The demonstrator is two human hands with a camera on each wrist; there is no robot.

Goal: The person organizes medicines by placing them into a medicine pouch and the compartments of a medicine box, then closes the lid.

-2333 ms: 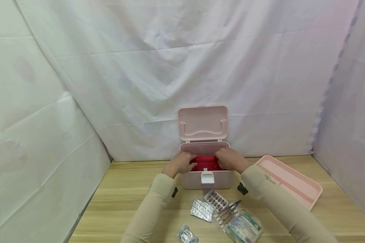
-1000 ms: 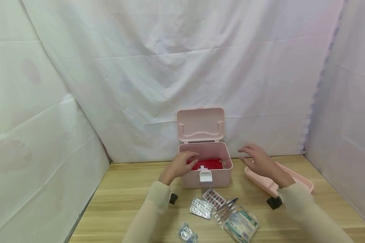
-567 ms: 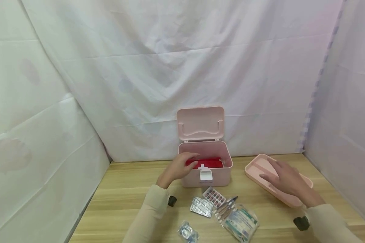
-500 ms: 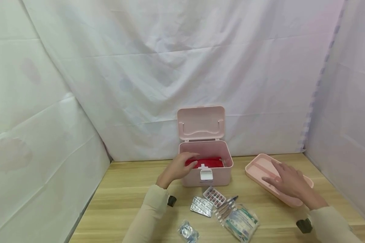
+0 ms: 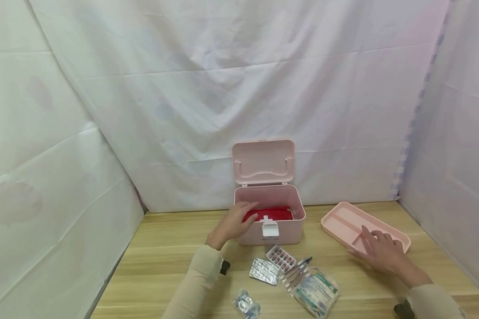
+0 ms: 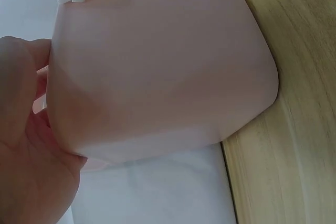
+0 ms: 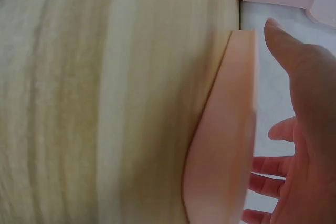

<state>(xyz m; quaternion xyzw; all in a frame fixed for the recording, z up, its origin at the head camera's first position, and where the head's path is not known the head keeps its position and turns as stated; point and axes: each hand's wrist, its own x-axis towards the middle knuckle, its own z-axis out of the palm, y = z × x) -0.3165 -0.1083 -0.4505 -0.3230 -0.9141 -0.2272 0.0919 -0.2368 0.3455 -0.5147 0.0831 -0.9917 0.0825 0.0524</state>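
Observation:
A pink medicine box (image 5: 290, 232) stands at the back of the table with its lid (image 5: 264, 163) up; inside lies a red zippered pouch (image 5: 278, 214). My left hand (image 5: 230, 225) rests at the box's left front rim, fingers reaching over it, as the left wrist view shows of the hand (image 6: 23, 129) and the box wall (image 6: 152, 66). To the right lies a shallow pink tray (image 5: 346, 221). My right hand (image 5: 383, 256) is over its near side, thumb spread; in the right wrist view its fingers (image 7: 270, 166) reach past the tray's edge (image 7: 223, 150).
In front of the box lie a silver blister pack (image 5: 265, 271), a blister pack of red capsules (image 5: 281, 258), a bag of cotton swabs (image 5: 296, 275), a clear bag of green-and-white packets (image 5: 317, 292) and a small clear-wrapped item (image 5: 246, 305). White curtains (image 5: 239, 88) hang behind.
Both hands were in the box on the red pouch earlier. My right hand has since come out and moved right, down over the tray. My left hand has stayed near the box's left rim.

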